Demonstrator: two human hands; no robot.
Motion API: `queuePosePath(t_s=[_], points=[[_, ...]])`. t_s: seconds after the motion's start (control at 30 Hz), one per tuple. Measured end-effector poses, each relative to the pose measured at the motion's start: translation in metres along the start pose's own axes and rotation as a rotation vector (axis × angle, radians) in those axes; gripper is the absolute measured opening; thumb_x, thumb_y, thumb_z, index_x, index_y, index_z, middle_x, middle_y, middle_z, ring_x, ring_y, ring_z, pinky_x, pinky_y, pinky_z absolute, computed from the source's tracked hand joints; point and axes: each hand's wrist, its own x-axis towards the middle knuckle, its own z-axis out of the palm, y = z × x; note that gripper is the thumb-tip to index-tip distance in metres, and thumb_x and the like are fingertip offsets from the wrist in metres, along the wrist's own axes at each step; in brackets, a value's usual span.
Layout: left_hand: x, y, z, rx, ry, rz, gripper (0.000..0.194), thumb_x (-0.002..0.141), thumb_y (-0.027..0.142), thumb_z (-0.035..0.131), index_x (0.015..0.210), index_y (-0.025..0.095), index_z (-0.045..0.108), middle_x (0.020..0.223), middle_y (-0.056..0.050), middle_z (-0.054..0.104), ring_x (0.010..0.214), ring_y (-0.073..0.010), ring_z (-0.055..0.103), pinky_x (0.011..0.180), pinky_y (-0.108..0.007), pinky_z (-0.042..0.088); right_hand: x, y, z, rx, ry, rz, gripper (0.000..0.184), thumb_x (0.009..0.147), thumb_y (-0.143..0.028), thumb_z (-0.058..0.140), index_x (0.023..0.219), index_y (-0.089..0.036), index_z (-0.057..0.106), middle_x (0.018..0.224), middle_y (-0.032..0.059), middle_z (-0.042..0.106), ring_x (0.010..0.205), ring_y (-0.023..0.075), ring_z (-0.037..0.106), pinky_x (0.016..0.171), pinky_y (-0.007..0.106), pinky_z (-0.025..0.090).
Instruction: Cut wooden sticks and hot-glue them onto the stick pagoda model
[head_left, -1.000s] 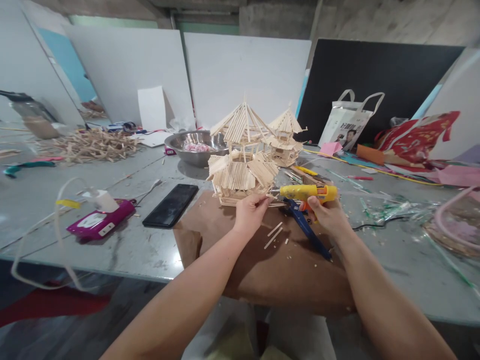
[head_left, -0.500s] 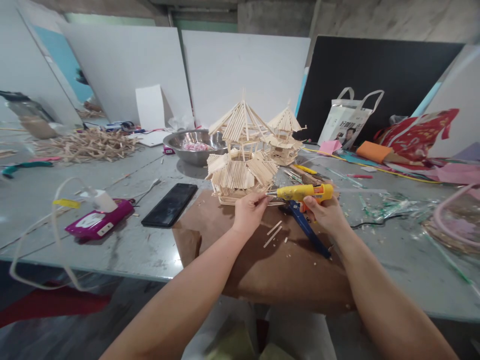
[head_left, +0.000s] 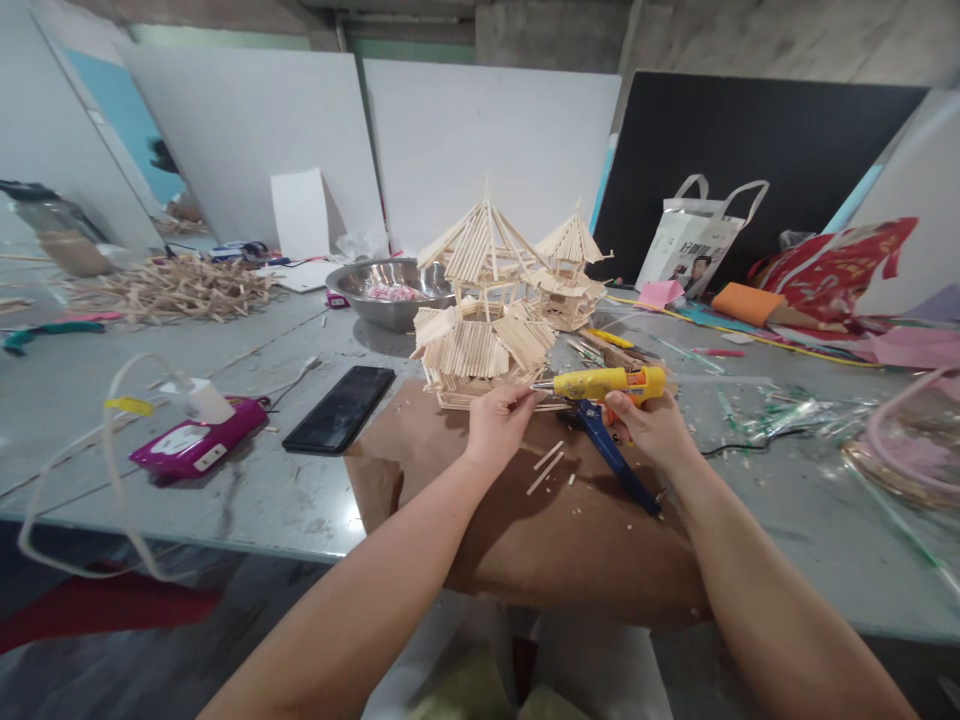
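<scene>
My right hand grips a yellow hot glue gun, its nozzle aimed left at the fingertips of my left hand. The fingers of that left hand are pinched together; whatever sits between them is too small to make out. Just behind them stands a pavilion model made of thin wooden sticks, with a tiered roof. Under the glue gun lies a blue-handled cutting tool on brown paper. A few short stick pieces are scattered on the paper between my hands.
Left of the paper are a black phone and a purple power strip with a white cable. Behind stand a metal bowl, a second stick pavilion and a stick pile. Plastic scraps lie at right.
Hardly anything differs. Both hands hold almost the same position, with the glue gun's nozzle still at my left fingertips.
</scene>
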Motion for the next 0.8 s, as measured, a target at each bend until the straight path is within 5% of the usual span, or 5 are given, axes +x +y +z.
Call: queuePosePath(t_s=[0.53, 0.8], points=[[0.0003, 0.0044, -0.0014, -0.021, -0.009, -0.088, 0.015, 0.069, 0.027, 0.056, 0.073, 0.018, 0.067, 0.067, -0.002, 0.066, 0.059, -0.0111, 0.057, 0.057, -0.021, 0.042, 0.0002, -0.0004, -0.0018, -0.052, -0.006, -0.001, 0.042, 0.063, -0.053, 0.054, 0.043, -0.016, 0.048, 0.033, -0.0030, 0.040, 0.029, 0.0061, 0.034, 0.029, 0.020, 0.026], [0.0024, 0.0081, -0.0041, -0.090, -0.004, -0.182, 0.018, 0.068, 0.029, 0.056, 0.072, 0.016, 0.067, 0.062, -0.001, 0.064, 0.055, -0.0097, 0.053, 0.054, -0.020, 0.041, 0.0027, 0.0077, -0.0067, 0.037, 0.035, 0.065, 0.037, 0.062, -0.052, 0.056, 0.055, -0.016, 0.049, 0.041, -0.0024, 0.048, 0.029, 0.0063, 0.036, 0.029, 0.020, 0.029]])
